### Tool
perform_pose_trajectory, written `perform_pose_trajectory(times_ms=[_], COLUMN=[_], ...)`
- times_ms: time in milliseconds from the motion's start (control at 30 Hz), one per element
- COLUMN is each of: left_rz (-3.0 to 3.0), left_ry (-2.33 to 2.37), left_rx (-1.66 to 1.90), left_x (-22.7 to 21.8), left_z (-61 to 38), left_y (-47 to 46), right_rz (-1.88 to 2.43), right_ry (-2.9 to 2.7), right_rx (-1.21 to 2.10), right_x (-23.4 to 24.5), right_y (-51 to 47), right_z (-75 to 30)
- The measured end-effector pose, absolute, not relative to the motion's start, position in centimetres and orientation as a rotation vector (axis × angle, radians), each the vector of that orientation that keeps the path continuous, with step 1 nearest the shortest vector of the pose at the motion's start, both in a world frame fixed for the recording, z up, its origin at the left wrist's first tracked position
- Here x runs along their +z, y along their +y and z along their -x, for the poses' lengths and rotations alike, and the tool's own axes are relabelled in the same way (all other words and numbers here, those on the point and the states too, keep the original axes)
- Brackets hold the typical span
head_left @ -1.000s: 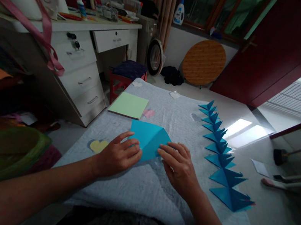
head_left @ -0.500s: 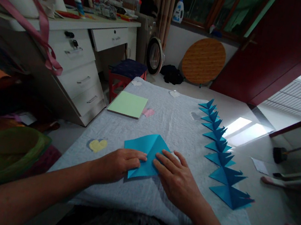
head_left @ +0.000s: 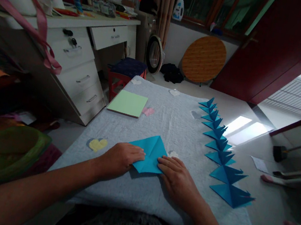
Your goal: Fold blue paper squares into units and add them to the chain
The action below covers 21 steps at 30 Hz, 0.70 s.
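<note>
Currently, left hand (head_left: 122, 158) at nine o'clock, right hand (head_left: 178, 174) at three on blue paper (head_left: 152, 156); fingers together, pinch unclear. I'd align corners before creasing.

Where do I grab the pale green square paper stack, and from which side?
Probably pinch the near edge of the pale green square paper stack, coming from the near side: it lies flat on the light grey cloth, and that edge shows its thickness. The nearer left hand touches the creased blue paper sheet.
</note>
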<state>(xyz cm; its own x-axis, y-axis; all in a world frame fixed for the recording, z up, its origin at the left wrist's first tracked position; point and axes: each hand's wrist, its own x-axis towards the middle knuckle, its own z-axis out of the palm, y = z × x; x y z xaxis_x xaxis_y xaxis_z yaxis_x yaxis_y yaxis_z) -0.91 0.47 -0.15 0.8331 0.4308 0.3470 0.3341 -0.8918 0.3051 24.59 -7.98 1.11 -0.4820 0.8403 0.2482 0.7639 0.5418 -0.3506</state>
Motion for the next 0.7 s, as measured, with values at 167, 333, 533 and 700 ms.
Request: perform_pose_trajectory(times_ms=[167, 333, 533, 700], left_rz=[-2.696, -2.508, -2.456, -2.434], left_ry=[0.785, 0.851, 0.762, 0.833], left_rx=[0.542, 0.661, 0.718, 0.692], left_x=[1.1, 0.7, -0.1, 0.0], left_z=[-0.8, -1.6, -1.2, -1.2], left_y=[-0.3, -0.3, 0.0, -0.2], right_rz=[1.326, 1.356, 1.343, 1.516], right_ry=[-2.197, -2.153, -2.120, -2.020], right_rx=[0.329, 0.245, 0.411, 0.636], right_x=[1.7, 1.7, 2.4, 1.8], right_y=[-7.4, -6.4, -6.3, -5.8], right_z=[-24.4, -24.9, -25.0, -25.0])
